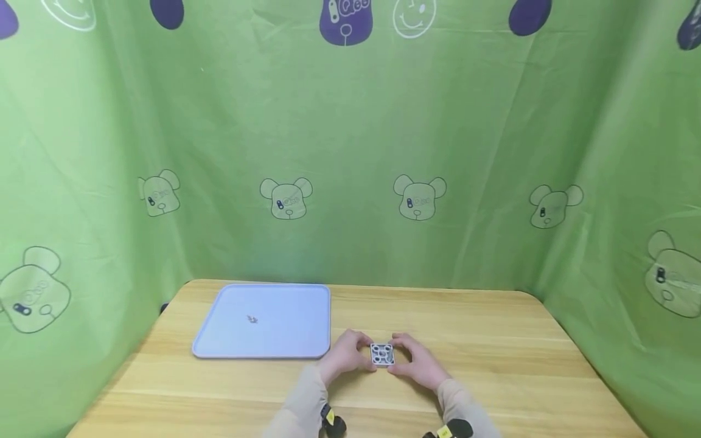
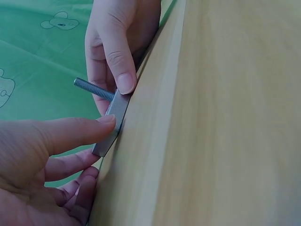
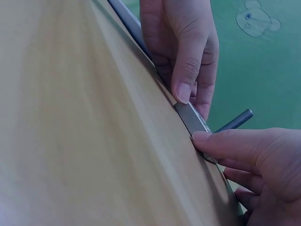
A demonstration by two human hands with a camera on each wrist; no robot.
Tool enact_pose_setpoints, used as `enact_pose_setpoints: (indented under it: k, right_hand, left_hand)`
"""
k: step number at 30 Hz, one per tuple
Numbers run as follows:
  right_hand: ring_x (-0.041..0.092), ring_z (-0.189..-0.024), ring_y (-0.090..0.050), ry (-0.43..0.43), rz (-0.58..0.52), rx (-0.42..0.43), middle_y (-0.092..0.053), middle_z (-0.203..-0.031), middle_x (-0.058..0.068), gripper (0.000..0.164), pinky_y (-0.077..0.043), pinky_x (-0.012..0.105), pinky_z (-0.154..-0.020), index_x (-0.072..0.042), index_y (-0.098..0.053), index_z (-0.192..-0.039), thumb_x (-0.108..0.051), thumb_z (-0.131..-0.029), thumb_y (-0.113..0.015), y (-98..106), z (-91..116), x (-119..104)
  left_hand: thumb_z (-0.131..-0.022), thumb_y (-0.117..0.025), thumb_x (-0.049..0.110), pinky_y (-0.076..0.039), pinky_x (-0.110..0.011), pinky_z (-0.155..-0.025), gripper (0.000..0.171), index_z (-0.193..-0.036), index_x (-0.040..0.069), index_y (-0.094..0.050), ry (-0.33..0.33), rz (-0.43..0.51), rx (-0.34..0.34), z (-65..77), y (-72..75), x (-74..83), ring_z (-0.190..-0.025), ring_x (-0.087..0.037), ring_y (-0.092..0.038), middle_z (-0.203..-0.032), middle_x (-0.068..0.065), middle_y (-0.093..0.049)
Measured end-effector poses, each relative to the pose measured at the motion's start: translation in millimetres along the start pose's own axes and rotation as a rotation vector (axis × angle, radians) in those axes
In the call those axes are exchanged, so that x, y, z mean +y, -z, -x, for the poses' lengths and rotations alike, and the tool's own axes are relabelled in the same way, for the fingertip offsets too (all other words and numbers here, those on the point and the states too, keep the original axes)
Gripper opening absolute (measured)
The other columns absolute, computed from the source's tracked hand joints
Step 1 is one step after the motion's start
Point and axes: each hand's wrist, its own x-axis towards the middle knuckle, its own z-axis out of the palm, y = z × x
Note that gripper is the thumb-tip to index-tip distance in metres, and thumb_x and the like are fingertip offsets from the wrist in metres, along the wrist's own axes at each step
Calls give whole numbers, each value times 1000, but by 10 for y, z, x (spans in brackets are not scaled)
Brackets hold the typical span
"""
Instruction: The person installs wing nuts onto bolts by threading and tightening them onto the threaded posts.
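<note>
A small square metal plate with several round holes lies flat on the wooden table in front of me. From its upper face a threaded metal rod sticks up, seen also in the right wrist view as a grey screw shaft. My left hand pinches the plate's left side between thumb and fingers. On the opposite side, my right hand grips it the same way, with its thumb at the near corner. Both thumbs press the near edge in the left wrist view.
To the left on the table lies a pale blue tray, its right edge close to my left hand. Some tiny metallic pieces sit in it. Green printed curtains enclose the table at the back and sides.
</note>
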Motion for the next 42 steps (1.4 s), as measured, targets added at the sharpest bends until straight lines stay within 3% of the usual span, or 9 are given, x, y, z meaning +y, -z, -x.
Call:
enact_pose_setpoints:
  k: [8, 20, 26, 35, 42]
  right_hand:
    - [49, -141, -28, 12, -26, -13, -43, -147, 24, 57, -16, 64, -115, -3, -60, -123, -19, -72, -82, -67, 13, -10]
    - [48, -143, -25, 38, 15, -18, -42, -148, 23, 58, -15, 64, -115, -3, -60, -123, -21, -73, -82, -50, -25, -26]
    - [49, -143, -25, 42, 23, -19, -43, -148, 24, 58, -16, 64, -115, -3, -59, -124, -22, -73, -82, -54, -1, -31]
    - [48, -143, -26, 35, 15, -16, -43, -148, 23, 61, -15, 63, -115, -2, -59, -125, -22, -72, -82, -70, -1, -38]
    - [47, -143, -26, 21, 20, -11, -43, -149, 22, 61, -16, 63, -116, -3, -59, -126, -20, -72, -82, -74, 0, -28]
  left_hand:
    - [-64, -86, 11, -45, -49, -93, 50, -110, 3, -69, 4, 4, -23, 106, 56, -6, -96, -23, -55, -105, -10, -60]
    - [-65, -86, 13, -45, -48, -94, 54, -114, 2, -67, 13, 27, -21, 84, 79, -48, -96, -22, -54, -106, -9, -59]
    - [-68, -84, 9, -45, -51, -98, 61, -123, -4, -60, 0, 131, -54, 118, 157, -26, -106, -31, -59, -115, -17, -64]
    - [-78, -77, 16, -50, -46, -91, 57, -129, 0, -57, -48, 169, -47, 176, 553, 59, -105, -33, -62, -120, -23, -61]
    - [-83, -74, 21, -52, -41, -92, 53, -130, 2, -57, -64, 199, 88, 222, 993, 115, -102, -27, -63, -117, -18, -64]
